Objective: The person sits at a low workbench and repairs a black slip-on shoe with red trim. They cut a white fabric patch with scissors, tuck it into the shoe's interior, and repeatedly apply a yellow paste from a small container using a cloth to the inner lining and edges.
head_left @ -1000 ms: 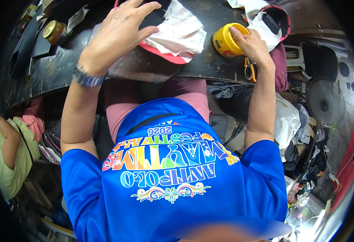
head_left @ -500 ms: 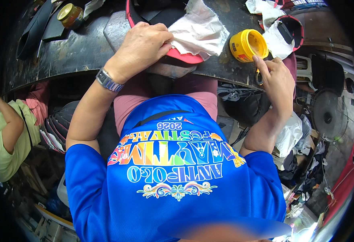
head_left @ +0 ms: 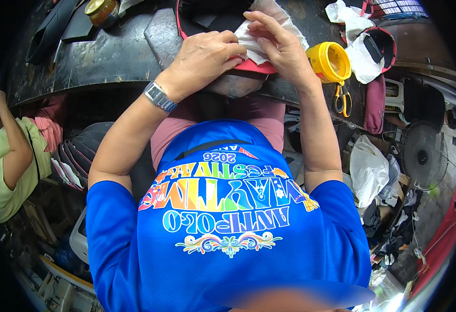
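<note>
A black piece with red edging (head_left: 254, 66) lies near the table's front edge, partly over a dark rounded block (head_left: 237, 85). White cloth (head_left: 290, 27) covers its right part. With curled fingers, my left hand (head_left: 202, 56) grips the piece at its red edge, beside the cloth; the fingertips are partly hidden. My right hand (head_left: 280, 47) hovers at or touches the cloth, fingers bent and apart. Right of it stands an open yellow jar (head_left: 328, 62) with brownish residue inside. Scissors with orange and black handles (head_left: 343, 100) hang at the table edge below the jar.
Another red-edged piece with white cloth (head_left: 366, 58) lies at the right of the dark table (head_left: 98, 67). A glass jar (head_left: 101, 11) and black sheets (head_left: 56, 31) are at far left. A fan (head_left: 423, 156) stands right; another person's arm (head_left: 17, 143) shows left.
My right hand has moved left from beside the yellow jar to the white cloth. The scissors and the table edge near them are now uncovered. My left hand stays on the red-edged piece.
</note>
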A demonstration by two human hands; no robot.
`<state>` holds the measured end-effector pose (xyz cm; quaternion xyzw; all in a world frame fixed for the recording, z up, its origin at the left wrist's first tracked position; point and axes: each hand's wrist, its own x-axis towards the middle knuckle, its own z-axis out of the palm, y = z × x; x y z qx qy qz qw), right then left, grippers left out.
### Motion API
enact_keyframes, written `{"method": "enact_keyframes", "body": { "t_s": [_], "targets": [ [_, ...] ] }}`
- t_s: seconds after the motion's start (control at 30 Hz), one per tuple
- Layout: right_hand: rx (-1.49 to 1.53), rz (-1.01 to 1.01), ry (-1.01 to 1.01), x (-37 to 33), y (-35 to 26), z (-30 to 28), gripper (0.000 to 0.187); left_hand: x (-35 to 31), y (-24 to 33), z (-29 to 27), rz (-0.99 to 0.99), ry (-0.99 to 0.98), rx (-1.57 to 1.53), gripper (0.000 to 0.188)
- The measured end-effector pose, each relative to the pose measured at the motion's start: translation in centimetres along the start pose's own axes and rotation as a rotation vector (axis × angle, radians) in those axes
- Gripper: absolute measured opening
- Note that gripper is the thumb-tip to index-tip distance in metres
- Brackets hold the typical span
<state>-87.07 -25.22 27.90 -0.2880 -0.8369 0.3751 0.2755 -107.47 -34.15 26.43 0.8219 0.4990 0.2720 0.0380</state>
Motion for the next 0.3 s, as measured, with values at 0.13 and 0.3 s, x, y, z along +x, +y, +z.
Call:
{"method": "enact_keyframes", "body": {
  "t_s": [0.13,0.3],
  "targets": [
    [0.026,0.031,-0.094,0.0,0.4,-1.0,0.051,0.6,0.2,0.2,-0.02,-0.003,0.015,0.014],
    [0.061,0.129,-0.139,-0.1,0.3,-1.1,0.051,-1.9,-2.3,-1.9,0.202,0.091,-0.129,0.013]
  ]
}}
